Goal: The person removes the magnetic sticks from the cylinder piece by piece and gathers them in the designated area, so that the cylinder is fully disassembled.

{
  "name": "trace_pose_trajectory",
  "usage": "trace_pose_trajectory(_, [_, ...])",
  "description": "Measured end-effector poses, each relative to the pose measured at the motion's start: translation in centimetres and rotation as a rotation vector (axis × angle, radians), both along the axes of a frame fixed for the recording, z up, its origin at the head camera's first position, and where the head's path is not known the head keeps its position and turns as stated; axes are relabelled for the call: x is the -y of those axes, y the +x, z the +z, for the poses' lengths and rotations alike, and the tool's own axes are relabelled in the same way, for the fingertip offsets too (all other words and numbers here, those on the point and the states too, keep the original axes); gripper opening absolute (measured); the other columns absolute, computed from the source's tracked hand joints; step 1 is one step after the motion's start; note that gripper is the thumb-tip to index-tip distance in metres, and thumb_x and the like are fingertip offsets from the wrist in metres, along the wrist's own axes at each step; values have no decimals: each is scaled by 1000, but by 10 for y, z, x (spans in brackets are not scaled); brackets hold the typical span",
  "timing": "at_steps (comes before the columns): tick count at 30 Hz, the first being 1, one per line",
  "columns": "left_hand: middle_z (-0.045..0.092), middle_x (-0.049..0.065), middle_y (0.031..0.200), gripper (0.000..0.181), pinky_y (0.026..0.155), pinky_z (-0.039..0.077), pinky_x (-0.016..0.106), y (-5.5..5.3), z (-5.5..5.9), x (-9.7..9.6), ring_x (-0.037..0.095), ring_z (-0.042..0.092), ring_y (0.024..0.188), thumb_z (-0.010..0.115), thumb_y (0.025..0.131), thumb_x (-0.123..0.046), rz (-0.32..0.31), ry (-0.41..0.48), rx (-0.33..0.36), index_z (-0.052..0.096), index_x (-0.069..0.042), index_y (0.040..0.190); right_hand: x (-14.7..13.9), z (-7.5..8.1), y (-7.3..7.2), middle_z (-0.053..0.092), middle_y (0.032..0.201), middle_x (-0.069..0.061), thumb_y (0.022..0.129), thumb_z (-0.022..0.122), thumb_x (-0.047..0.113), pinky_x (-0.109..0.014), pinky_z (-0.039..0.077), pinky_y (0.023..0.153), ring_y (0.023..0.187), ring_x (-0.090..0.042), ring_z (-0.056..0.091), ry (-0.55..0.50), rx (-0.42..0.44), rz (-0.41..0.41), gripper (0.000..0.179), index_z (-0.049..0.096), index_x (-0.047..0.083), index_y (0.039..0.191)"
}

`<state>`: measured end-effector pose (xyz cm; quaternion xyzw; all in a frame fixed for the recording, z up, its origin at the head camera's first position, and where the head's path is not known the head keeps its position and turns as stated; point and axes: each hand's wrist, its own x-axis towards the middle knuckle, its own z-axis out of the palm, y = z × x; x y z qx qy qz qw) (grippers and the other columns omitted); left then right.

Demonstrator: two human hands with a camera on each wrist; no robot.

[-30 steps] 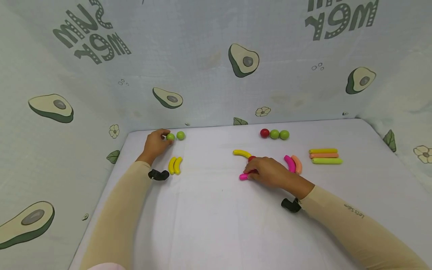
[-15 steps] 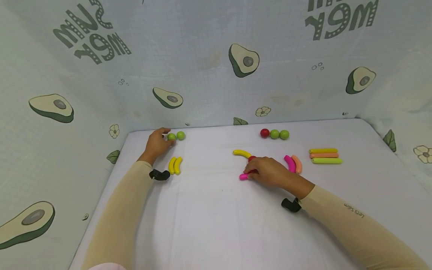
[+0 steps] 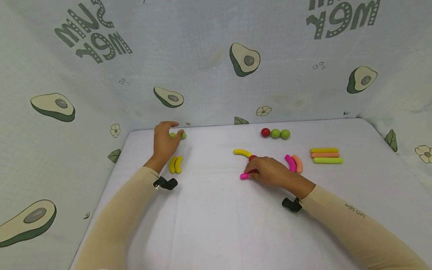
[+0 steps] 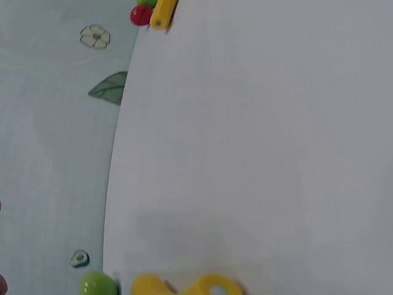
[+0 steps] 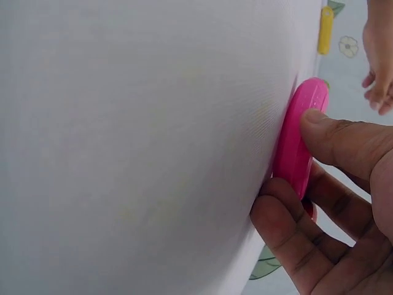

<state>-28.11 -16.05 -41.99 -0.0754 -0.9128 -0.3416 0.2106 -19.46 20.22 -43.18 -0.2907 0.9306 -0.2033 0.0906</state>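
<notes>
My left hand hovers by two small green balls near the back left edge of the table, thumb and fingers apart, with nothing between them. It partly hides the balls. Two yellow toy bananas lie side by side below its wrist. With thumb and fingers, my right hand pinches a pink faceted stick low at the white cloth. A red ball, partly hidden by that hand, sits between the stick and the end of a yellow toy banana.
A red ball and two green balls form a row at the back. Right of my right hand are pink and orange curved pieces, then three straight sticks. A printed cloth wall stands behind the table.
My left hand has left the green ball it was touching, rising and shifting right with its fingers spread. The left ball had moved slightly right. My right hand stays still.
</notes>
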Motion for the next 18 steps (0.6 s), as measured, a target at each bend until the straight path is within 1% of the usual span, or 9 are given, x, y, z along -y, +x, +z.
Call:
trace_pose_trajectory(3, [62,11,130,32,109,40,45,10,2,-16,31,49,127,74,97,-20,-103,-54,16,68,-6,124,0,0,0,72,102,8,90,81,13,-43,54,93,103,-20,65,-5,-2,11,20,79,15,110])
trace_pose_trajectory(6, [64,8,129,31,110,41,43,19,1,-32,28,51,128,73,98,-22,-222,-136,44,67,-8,125,0,-1,0,73,107,5,89,81,13,-46,53,96,109,-23,65,-7,-14,44,22,79,14,112])
trace_pose_trajectory(10, [66,2,127,30,108,42,39,35,-5,-54,23,54,125,72,99,-27,-373,-259,104,69,-13,125,-1,0,1,72,115,-1,90,80,11,-49,50,101,117,-28,63,-7,-18,79,25,79,12,115])
trace_pose_trajectory(14, [66,-1,128,31,109,43,37,50,-12,-76,20,54,125,71,99,-31,-513,-341,167,70,-15,125,-1,2,3,71,120,-4,90,80,12,-50,49,103,122,-29,61,7,-9,103,27,78,11,117])
trace_pose_trajectory(16, [65,-1,130,32,110,42,36,55,-15,-85,20,54,126,71,99,-32,-569,-369,185,70,-15,126,-1,3,4,70,123,-4,91,79,13,-50,49,103,123,-30,61,17,2,107,27,78,12,117])
trace_pose_trajectory(18, [64,-2,132,34,111,40,36,59,-19,-91,19,52,128,71,99,-34,-600,-390,197,69,-16,128,-1,4,4,70,125,-5,91,79,14,-50,49,103,124,-30,60,17,16,111,26,78,13,117])
